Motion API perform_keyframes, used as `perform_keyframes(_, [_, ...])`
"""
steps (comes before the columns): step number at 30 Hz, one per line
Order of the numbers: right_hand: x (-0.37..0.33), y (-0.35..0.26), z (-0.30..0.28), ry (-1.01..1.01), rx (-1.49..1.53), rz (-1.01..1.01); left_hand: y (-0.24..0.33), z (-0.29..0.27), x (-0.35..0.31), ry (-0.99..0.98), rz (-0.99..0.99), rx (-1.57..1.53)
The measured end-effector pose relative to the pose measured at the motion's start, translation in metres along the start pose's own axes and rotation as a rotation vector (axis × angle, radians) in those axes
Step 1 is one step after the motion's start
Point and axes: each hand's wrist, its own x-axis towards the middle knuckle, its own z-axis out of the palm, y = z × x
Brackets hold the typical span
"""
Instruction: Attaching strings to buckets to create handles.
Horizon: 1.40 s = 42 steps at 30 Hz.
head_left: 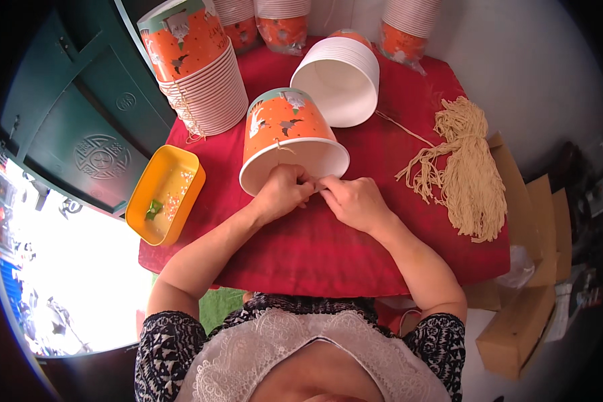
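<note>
An orange paper bucket (289,120) with a green band and printed figures lies tipped on the red cloth, its white mouth toward me. A short cord (279,143) passes through its side near the rim. My left hand (287,193) is closed in front of the mouth, thumb and fingers pinched together. Beside it my right hand (356,202) pinches too, its fingertips nearly meeting the left ones at the lower rim. Something small and pale shows between the fingertips; I cannot make out what it is.
A nested stack of buckets (204,87) stands at far left, above a yellow tub (191,201) holding small bits. Another stack (338,80) lies behind, mouth toward me. A tan cord bundle (476,181) lies right. Wrapped stacks (409,30) line the back; cardboard boxes (516,335) sit lower right.
</note>
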Motion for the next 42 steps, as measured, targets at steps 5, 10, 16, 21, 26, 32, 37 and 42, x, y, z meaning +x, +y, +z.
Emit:
perform_keyframes(5, [0.007, 0.000, -0.019, 0.392, 0.078, -0.132, 0.007, -0.001, -0.002, -0.051, -0.007, 0.025])
perform_keyframes(10, [0.009, -0.009, -0.025, 0.508, 0.124, -0.146, 0.004, 0.000, -0.005, -0.040, 0.047, 0.055])
perform_keyframes(16, [0.007, -0.034, -0.013, 0.445, 0.234, -0.344, -0.010, 0.006, -0.002, 0.046, 0.292, 0.147])
perform_keyframes(21, [-0.002, -0.061, -0.013, 0.345, 0.062, -0.754, -0.004, 0.010, -0.003, 0.062, 0.119, 0.073])
perform_keyframes(26, [-0.003, -0.054, -0.006, 0.471, 0.061, -0.572, -0.011, 0.008, -0.003, 0.062, 0.094, 0.069])
perform_keyframes(32, [-0.005, -0.016, 0.014, 0.220, 0.029, 0.175, -0.003, 0.009, -0.003, 0.059, 0.124, 0.088])
perform_keyframes(37, [0.000, -0.013, 0.019, 0.212, 0.056, 0.184, -0.003, 0.009, -0.004, 0.063, 0.123, 0.076])
perform_keyframes(42, [0.002, -0.006, 0.024, 0.214, 0.082, 0.175, -0.003, 0.009, -0.005, 0.058, 0.132, 0.053])
